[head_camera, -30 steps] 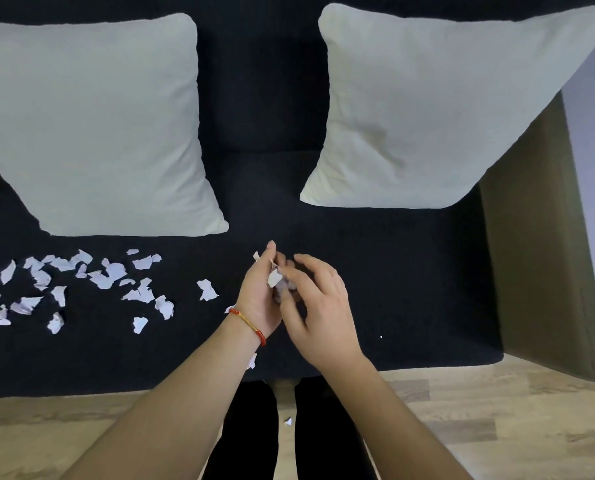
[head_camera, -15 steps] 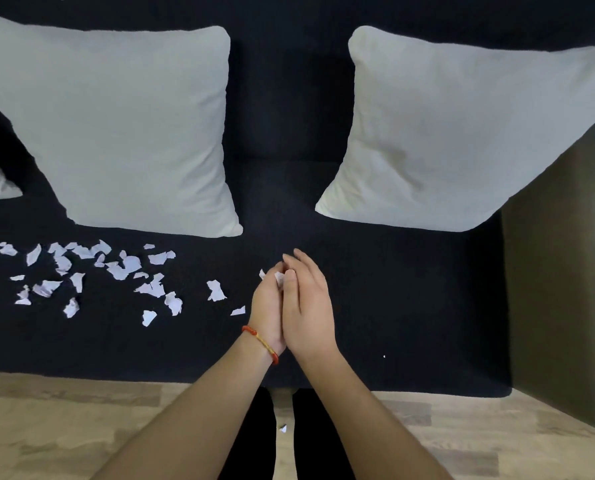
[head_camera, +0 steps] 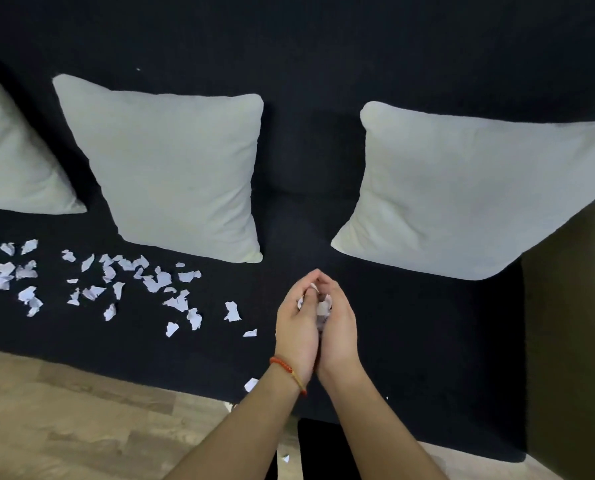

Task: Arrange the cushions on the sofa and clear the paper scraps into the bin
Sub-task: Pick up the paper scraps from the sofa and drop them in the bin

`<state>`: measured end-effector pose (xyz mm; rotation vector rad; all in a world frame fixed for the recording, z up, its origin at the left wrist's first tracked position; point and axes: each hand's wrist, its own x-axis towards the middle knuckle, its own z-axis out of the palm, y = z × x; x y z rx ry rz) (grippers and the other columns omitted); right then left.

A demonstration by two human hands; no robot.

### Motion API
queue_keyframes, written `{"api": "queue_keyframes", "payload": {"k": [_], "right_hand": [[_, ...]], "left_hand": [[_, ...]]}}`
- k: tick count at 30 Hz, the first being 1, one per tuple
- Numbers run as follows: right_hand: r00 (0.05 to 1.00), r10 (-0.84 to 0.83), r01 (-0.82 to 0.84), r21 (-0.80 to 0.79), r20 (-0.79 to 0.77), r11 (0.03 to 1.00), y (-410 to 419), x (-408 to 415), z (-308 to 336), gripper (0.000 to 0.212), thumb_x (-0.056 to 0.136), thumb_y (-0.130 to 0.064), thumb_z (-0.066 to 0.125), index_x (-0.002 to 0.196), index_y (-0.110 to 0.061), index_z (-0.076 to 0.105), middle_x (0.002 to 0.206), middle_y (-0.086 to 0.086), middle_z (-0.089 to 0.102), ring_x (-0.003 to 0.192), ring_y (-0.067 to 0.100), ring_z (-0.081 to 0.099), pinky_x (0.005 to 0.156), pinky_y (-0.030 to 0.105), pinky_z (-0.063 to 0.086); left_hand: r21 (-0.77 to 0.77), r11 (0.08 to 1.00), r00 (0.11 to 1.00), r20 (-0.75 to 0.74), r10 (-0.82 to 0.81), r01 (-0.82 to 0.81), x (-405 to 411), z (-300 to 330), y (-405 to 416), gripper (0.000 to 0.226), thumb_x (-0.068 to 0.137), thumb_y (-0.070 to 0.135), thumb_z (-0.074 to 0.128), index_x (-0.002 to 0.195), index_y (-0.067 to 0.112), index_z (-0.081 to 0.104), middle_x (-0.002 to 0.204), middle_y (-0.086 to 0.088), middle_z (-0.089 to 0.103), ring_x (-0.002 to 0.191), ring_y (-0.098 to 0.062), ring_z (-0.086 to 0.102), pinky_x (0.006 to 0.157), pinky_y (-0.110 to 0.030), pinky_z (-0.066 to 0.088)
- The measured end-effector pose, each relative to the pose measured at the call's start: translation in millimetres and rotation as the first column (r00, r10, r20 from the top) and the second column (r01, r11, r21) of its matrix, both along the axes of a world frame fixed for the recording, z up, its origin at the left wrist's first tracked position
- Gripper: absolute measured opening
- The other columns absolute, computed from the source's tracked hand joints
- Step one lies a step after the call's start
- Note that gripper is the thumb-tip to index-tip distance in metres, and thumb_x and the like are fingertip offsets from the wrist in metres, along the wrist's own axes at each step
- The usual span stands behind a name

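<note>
Left hand (head_camera: 296, 327) and right hand (head_camera: 337, 329) cupped together over seat front, fingers curled round a gathered wad of scraps (head_camera: 323, 308); loose paper scraps (head_camera: 116, 282) strewn on sofa (head_camera: 410, 323) seat to the left, a few near its front edge; three cushions (head_camera: 171, 171) upright against backrest; bare seat between the middle and right cushions; wooden floor (head_camera: 81, 420) below.

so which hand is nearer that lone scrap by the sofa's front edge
Left. The left hand lies just above-right of the lone scrap; the right hand sits beyond it, farther right.
</note>
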<state>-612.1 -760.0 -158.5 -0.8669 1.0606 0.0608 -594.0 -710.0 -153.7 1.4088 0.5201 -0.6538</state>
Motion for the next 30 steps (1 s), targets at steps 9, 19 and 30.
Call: {"api": "queue_keyframes", "payload": {"k": [9, 19, 30], "right_hand": [[0.997, -0.057, 0.060, -0.058, 0.046, 0.997, -19, 7, 27, 0.026, 0.108, -0.028, 0.051, 0.116, -0.025, 0.075, 0.102, 0.002, 0.080, 0.091, 0.014, 0.078, 0.067, 0.021, 0.059], [0.962, -0.146, 0.161, -0.050, 0.230, 0.986, 95, 91, 87, 0.024, 0.084, -0.036, 0.068, 0.100, -0.022, 0.077, 0.104, 0.005, 0.074, 0.099, 0.021, 0.072, 0.094, 0.041, 0.054], [0.949, -0.009, -0.017, 0.081, 0.315, 0.997, 358, 208, 231, 0.032, 0.081, -0.033, 0.076, 0.103, -0.010, 0.076, 0.104, 0.011, 0.075, 0.095, 0.027, 0.075, 0.087, 0.041, 0.058]], "left_hand": [[-0.003, 0.996, 0.994, 0.069, -0.084, 0.084, 4, 32, -22, 0.029, 0.105, 0.006, 0.051, 0.097, 0.017, 0.078, 0.099, -0.003, 0.077, 0.104, -0.016, 0.075, 0.100, -0.036, 0.059], [-0.049, 0.997, 0.972, 0.229, -0.051, 0.064, 94, 85, 89, 0.035, 0.106, 0.037, 0.042, 0.103, 0.020, 0.073, 0.097, 0.008, 0.070, 0.093, -0.008, 0.063, 0.091, -0.026, 0.050], [-0.242, 0.909, 0.883, 0.250, 0.397, -0.340, 197, 227, 360, 0.026, 0.106, 0.015, 0.050, 0.105, 0.015, 0.077, 0.105, -0.012, 0.079, 0.100, -0.029, 0.078, 0.093, -0.045, 0.062]]}}
